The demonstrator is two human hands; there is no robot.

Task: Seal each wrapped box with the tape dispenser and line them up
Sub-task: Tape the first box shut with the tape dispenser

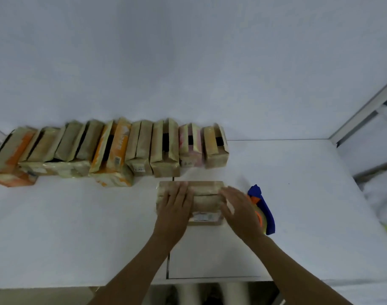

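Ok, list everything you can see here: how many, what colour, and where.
row: about eight boxes (blurred), mostly tan, two with orange, one pink, at the back of the table
box: one, tan, wrapped, in front of the row's right end, under both hands
dispenser: one, blue and orange, on the table right of the box, partly behind the right hand
table: one, white
outline: one, black, marked on the table near its front edge
frame: one, grey metal, far right
left hand: one, rests on the box's left part
right hand: one, rests on the box's right end
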